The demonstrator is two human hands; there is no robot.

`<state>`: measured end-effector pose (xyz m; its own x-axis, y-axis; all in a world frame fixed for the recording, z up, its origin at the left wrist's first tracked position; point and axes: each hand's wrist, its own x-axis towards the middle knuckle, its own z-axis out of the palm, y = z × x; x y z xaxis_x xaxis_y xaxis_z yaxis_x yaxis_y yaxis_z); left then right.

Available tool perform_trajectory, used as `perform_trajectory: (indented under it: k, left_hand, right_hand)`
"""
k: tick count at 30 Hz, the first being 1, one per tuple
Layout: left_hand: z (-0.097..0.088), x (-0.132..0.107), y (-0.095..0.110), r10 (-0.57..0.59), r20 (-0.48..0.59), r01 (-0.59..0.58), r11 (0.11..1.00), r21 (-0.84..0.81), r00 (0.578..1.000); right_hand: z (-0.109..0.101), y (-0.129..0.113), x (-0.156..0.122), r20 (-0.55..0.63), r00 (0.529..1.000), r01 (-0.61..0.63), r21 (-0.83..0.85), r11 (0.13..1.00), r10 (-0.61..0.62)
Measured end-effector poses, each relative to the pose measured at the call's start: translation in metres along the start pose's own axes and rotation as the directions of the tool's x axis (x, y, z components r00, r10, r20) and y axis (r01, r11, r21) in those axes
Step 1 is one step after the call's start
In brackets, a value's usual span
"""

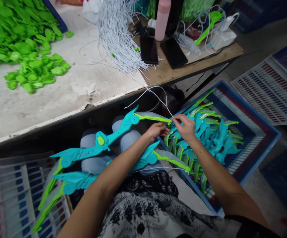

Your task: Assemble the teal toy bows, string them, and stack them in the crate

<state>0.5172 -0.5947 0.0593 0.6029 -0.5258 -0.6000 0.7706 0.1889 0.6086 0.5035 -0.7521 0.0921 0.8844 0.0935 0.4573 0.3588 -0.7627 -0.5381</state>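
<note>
A teal toy bow (119,132) with lime-green limbs lies slanted across my thighs. Close under its right limb tip is my left hand (159,130), its fingers loosely bent and apart; whether they touch the limb is unclear. My right hand (185,127) pinches a thin white string (166,103) at that same tip, and the string's loose part loops up toward the table edge. A second toy bow (143,158) rests nearer my body, partly hidden by my left forearm, with a string running to its right tip.
Many similar bows fill a blue crate (260,147) at my right. On the table (83,84) are a heap of green plastic parts (37,71), a bundle of white strings (119,39), two dark phones (174,53) and a pink bottle (162,19). A plastic crate (9,195) stands at left.
</note>
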Motion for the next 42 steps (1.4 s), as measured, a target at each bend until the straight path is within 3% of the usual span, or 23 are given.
perform_trajectory:
  k: [8, 13, 24, 35, 39, 42]
  left_hand:
    - [-0.002, 0.006, -0.001, 0.019, 0.045, -0.017, 0.999, -0.039, 0.999]
    - [-0.002, 0.008, -0.002, 0.002, 0.047, -0.001, 0.999, -0.033, 0.999]
    - [-0.005, 0.009, -0.003, 0.026, 0.057, -0.024, 0.999, -0.031, 0.998]
    - [0.000, 0.006, -0.001, 0.048, 0.078, -0.043, 0.997, -0.066, 0.996]
    - [0.003, 0.001, 0.005, 0.060, -0.001, -0.060, 0.989, 0.134, 0.998]
    - [-0.015, -0.032, 0.017, 0.176, -0.123, -0.109, 0.900, 0.423, 0.977]
  right_hand:
    - [-0.002, 0.000, -0.007, 0.065, 0.991, 0.123, -0.035, 0.992, -0.121]
    - [-0.007, -0.004, -0.004, -0.008, 0.998, 0.063, -0.012, 0.998, -0.063]
    - [-0.008, -0.004, -0.005, 0.118, 0.990, 0.081, -0.023, 0.996, -0.077]
    - [0.004, 0.000, -0.009, 0.116, 0.989, 0.090, -0.004, 0.996, -0.089]
    - [0.009, 0.005, -0.013, 0.200, 0.979, 0.043, 0.040, 0.998, -0.050]
    - [0.013, 0.009, -0.018, 0.227, 0.974, -0.007, 0.064, 0.998, -0.007]
